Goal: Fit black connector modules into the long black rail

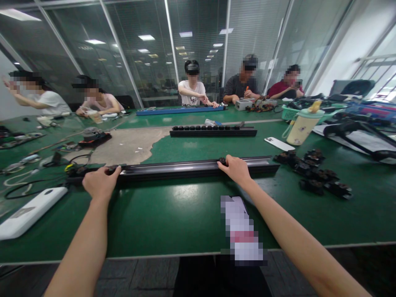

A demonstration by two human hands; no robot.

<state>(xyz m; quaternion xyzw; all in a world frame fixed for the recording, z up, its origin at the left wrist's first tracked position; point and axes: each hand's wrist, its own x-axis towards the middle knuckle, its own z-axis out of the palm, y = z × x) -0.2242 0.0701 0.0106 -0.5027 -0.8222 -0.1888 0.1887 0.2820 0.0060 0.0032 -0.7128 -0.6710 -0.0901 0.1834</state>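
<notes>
A long black power strip housing (179,168) lies across the green table in front of me. My left hand (99,182) is closed on its left end, fingers curled over the rail. My right hand (236,169) grips the rail right of the middle, with a small black socket module (222,160) at its fingertips. A heap of loose black socket modules (312,173) lies to the right of the rail's end.
A second black strip (213,131) lies farther back. A white phone (279,144) and a cream bottle (303,126) stand at the right. A white flat device (29,212) and cables (18,181) are at the left. Several people work across the table.
</notes>
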